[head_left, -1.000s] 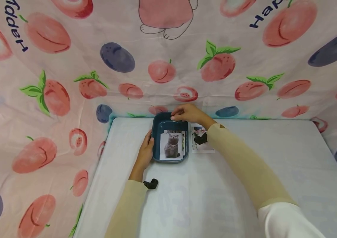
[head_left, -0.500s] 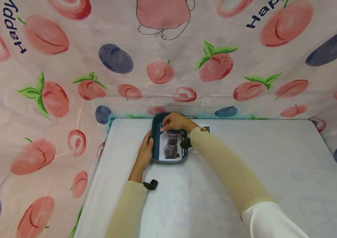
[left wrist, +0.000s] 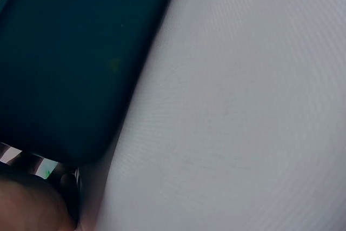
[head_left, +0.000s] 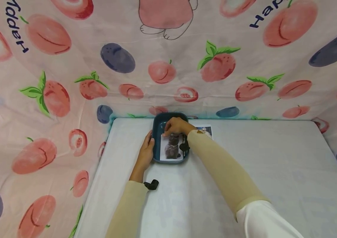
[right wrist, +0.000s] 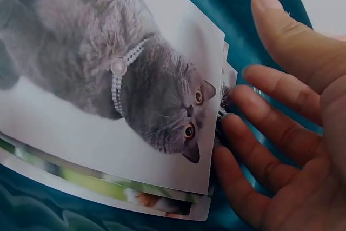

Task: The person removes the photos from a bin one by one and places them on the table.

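A dark teal tray (head_left: pixel 156 155) stands at the back of the white table. In it lies a stack of photo cards, topped by a photo of a grey cat (head_left: pixel 171 150). My left hand (head_left: pixel 146 150) rests along the tray's left wall, fingers extended; in the left wrist view, part of that hand (left wrist: pixel 30 204) shows below the dark wall. Reaching in from the right, my right hand (head_left: pixel 178 126) is over the tray's middle. The right wrist view shows its fingertips (right wrist: pixel 230 123) right at the stack's edge by the cat's head, with the thumb held apart.
Another photo card (head_left: pixel 206 130) lies on the table right of the tray, partly hidden by the right sleeve. A white-covered table (head_left: pixel 260 165) extends to the right. Behind it hangs a fruit-patterned cloth (head_left: pixel 162 46).
My right hand has moved left and down from the tray's far right rim to the top edge of the cat photo. The left hand and the tray stay in place.
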The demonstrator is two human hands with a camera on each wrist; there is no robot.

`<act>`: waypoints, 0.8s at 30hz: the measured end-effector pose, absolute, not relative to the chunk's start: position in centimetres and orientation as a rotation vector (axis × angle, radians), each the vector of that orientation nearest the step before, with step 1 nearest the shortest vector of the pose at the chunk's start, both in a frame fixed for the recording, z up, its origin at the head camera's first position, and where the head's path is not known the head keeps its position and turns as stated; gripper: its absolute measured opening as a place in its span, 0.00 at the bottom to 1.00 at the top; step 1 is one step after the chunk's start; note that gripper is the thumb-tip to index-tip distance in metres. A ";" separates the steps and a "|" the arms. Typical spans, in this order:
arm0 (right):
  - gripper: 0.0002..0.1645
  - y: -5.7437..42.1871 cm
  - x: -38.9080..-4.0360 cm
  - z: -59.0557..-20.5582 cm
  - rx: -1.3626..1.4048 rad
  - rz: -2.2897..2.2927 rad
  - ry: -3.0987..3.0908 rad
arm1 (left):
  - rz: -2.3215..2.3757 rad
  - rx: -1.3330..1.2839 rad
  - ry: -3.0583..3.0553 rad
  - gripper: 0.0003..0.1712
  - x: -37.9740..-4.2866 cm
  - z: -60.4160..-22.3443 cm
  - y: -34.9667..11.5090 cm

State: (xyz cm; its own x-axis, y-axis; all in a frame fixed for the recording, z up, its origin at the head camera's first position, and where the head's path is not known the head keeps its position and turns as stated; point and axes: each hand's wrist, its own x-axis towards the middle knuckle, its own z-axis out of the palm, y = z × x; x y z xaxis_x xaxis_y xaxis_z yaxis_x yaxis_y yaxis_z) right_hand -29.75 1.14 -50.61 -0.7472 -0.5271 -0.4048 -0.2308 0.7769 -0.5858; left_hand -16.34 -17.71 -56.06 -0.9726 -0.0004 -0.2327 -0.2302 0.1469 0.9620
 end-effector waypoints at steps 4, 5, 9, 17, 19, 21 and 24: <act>0.23 1.0 -29.9 -51.1 -0.553 -0.654 2.403 | 1.945 -0.221 2.233 0.30 -16.3 -56.0 -17.6; 0.23 1.0 -29.9 -51.2 -0.553 -0.646 2.400 | 1.946 -0.221 2.233 0.31 -16.3 -56.0 -17.6; 0.19 0.9 -29.9 -51.4 -0.580 -0.641 2.381 | 1.942 -0.215 2.239 0.31 -16.2 -55.9 -17.7; 0.13 1.2 -30.1 -51.4 -0.575 -0.711 2.370 | 1.935 -0.223 2.248 0.31 -16.3 -56.1 -17.7; 0.11 1.4 -30.2 -51.4 -0.570 -0.743 2.354 | 1.939 -0.218 2.247 0.31 -16.3 -56.1 -17.7; 0.08 1.5 -30.2 -51.3 -0.568 -0.775 2.333 | 1.940 -0.217 2.247 0.31 -16.3 -56.2 -17.7; 0.06 1.6 -30.4 -51.3 -0.578 -0.802 2.309 | 1.943 -0.212 2.250 0.31 -16.4 -56.2 -17.7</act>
